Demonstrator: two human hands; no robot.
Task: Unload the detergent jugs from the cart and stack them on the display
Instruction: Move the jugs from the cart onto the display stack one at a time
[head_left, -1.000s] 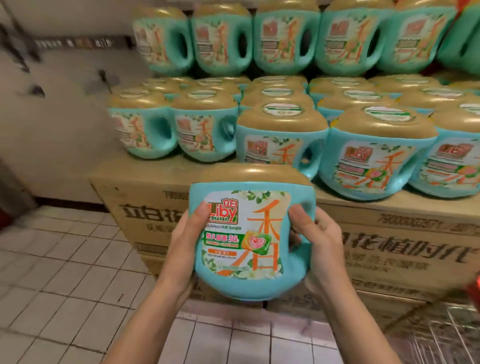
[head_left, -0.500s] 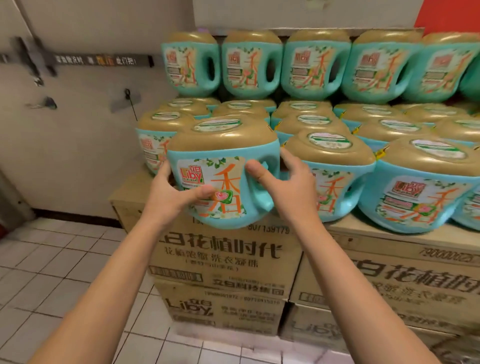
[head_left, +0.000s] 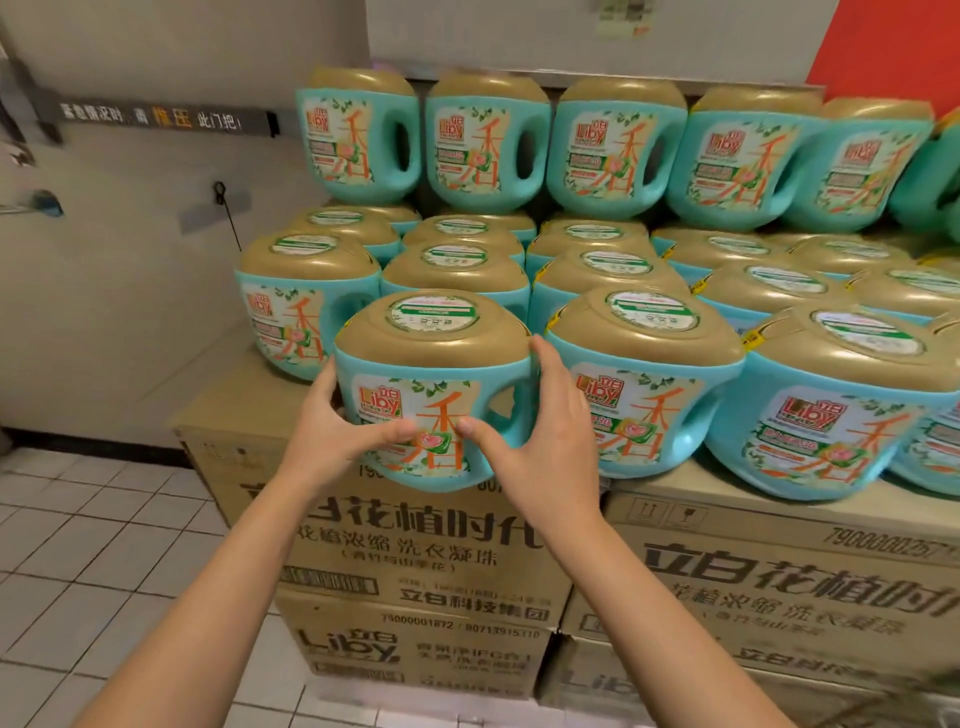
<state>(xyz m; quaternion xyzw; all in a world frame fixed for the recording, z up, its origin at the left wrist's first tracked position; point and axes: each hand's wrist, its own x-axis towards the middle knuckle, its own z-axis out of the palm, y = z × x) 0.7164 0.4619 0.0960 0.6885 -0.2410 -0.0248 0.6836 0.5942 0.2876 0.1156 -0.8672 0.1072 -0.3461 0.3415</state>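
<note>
jug (head_left: 431, 384): upright, gold lid up, at front edge of carton stack (head_left: 415, 551); neighbour jug (head_left: 644, 395) just beside at 3 o'clock; base contact unclear | left hand (head_left: 332, 431): fingers wrapped round jug's 9 o'clock side; thumb on label | right hand (head_left: 540, 447): grips handle side at 3 o'clock; thumb on label

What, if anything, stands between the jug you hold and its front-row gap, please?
Nothing visible does. The held jug, between left hand and right hand, is at the carton edge, with the gap between the corner jug and front-row jug open.
</note>
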